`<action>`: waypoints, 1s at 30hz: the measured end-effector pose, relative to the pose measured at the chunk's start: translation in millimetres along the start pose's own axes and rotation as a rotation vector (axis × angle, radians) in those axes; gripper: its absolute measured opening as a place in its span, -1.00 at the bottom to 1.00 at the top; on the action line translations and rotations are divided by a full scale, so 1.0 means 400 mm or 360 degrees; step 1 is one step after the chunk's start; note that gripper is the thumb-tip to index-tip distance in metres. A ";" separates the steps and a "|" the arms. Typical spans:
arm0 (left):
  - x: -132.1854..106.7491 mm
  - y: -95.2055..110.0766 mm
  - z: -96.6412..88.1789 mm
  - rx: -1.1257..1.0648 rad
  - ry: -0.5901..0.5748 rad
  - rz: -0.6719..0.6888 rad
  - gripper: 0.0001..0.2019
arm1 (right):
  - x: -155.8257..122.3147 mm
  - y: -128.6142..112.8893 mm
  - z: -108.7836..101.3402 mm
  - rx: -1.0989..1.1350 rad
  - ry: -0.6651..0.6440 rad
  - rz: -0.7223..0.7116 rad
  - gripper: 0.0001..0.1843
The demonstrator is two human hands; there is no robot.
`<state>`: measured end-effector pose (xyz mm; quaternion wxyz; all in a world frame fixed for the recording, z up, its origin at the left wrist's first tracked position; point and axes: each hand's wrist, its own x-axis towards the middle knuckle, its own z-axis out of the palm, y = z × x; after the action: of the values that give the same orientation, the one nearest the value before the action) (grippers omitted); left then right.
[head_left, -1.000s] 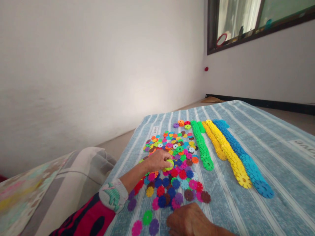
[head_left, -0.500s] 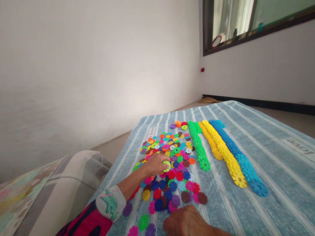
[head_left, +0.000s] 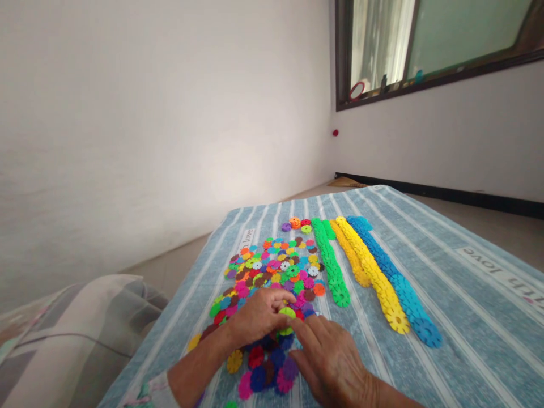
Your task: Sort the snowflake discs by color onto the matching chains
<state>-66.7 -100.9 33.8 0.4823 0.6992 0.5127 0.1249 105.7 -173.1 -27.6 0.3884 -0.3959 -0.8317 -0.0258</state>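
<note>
R hand is nearest, fingers bent, index tip right at the yellow-green discs; can't tell if it grips. L hand pinches those discs betw. thumb & fingers, over the loose discs, mixed colours, on the striped cloth. To the pile's right, L-to-R: green row, yellow row, blue row, all overlapping discs. Beyond the pile: small stacks, incl. orange stack. Far window ledge holds red-rimmed mirror & dark bottle.

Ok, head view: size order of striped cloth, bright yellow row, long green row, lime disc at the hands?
1. Striped cloth
2. Bright yellow row
3. Long green row
4. Lime disc, partly covered
</note>
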 end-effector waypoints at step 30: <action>0.021 -0.090 -0.152 -0.0308 0.0756 0.0098 -0.51 | 0.261 0.220 0.011 -0.0180 -0.0578 0.0445 -0.46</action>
<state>-125.0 -60.3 32.7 0.4088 0.6162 0.5757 0.3489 122.6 -44.5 15.6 0.2092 -0.5267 -0.8222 0.0533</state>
